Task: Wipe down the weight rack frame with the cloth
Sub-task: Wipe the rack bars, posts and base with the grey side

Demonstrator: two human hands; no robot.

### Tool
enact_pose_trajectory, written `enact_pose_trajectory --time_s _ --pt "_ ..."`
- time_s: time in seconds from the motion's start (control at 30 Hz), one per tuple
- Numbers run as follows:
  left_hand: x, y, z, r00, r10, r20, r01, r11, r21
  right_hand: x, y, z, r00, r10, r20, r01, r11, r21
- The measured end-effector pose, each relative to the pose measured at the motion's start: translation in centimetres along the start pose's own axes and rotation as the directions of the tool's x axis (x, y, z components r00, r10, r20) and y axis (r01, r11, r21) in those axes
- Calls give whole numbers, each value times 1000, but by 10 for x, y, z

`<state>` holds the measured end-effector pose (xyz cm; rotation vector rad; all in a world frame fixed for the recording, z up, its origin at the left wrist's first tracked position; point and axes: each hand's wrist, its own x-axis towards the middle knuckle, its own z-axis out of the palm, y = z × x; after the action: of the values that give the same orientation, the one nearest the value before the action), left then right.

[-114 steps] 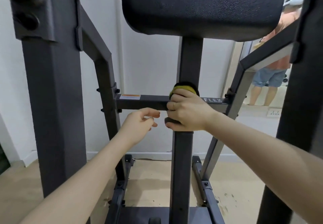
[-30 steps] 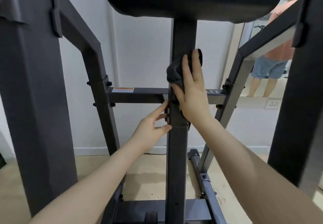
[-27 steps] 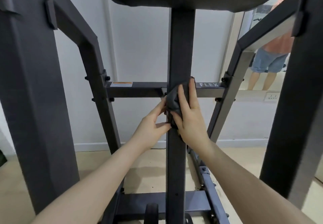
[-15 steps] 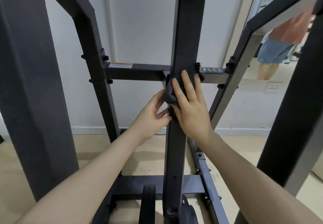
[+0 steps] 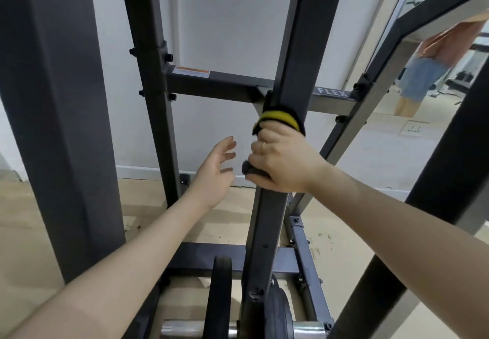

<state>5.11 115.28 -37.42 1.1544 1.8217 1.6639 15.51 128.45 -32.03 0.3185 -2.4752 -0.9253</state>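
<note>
On the centre post [image 5: 272, 222] of the rack, just below the crossbar [image 5: 225, 87]: my right hand [image 5: 283, 161] is closed around the post with the cloth [image 5: 280, 119] wrapped between palm and metal. Yellow side of the cloth shows above my fingers, a dark fold pokes out below the thumb side. Grip looks firm, full wrap.

My left hand [image 5: 214, 172] hangs open just beside the post, fingers spread, holding nothing, not touching the frame.

Outward: crossbar carries an orange-and-white label [image 5: 191, 71] on its left end and the lettering "FLEX" on the right. Left upright [image 5: 156, 95] with bolts, angled brace [image 5: 352, 116] on the right. Low down, a weight plate [image 5: 221, 296] sits on a steel bar [image 5: 195, 332] by the post's foot. Mirror [image 5: 444, 55] at right, wall socket [image 5: 414, 128] under it.

Progress, my judgement: mid-task. The cloth is working the middle stretch of the centre post. The lower post, base rails, crossbar, side uprights and brace look like they all need a pass; nothing visible tells me which are already clean. No wet streaks or dust lines I can read on the dark paint.
</note>
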Motion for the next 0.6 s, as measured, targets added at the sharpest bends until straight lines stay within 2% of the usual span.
enact_pose_trajectory --time_s 0.07,0.13,0.17,0.23,0.3,0.37,0.4,0.47,0.6 --pt "-4 -3 -2 1000 0 10 0 1000 15 -8 -4 1 987 -141 80 139 990 27" --pt "-5 -5 -6 1000 -3 17 3 1000 20 -1 15 -5 988 -149 50 151 988 -30" --pt "-5 -5 -7 1000 -6 17 5 1000 25 5 25 -9 996 -88 -2 87 993 -83" --pt "-5 -6 -9 1000 -4 4 3 999 38 12 36 -11 987 119 -108 -134 982 -136" --pt "-6 -8 -9 1000 -11 4 11 999 47 6 13 -2 921 349 -176 -368 925 -95" --pt "-8 -9 -9 1000 -21 18 20 999 51 -11 -26 15 815 529 -235 -542 840 9" --pt "-8 -10 -9 999 -21 28 19 998 57 -18 -42 21 773 583 -251 -583 808 81" --pt "-8 -9 -8 998 -17 53 13 997 77 -27 -50 25 737 631 -241 -604 776 182" --pt "-7 -5 4 986 -21 163 5 995 95 -5 -10 8 627 743 -235 -646 664 376"
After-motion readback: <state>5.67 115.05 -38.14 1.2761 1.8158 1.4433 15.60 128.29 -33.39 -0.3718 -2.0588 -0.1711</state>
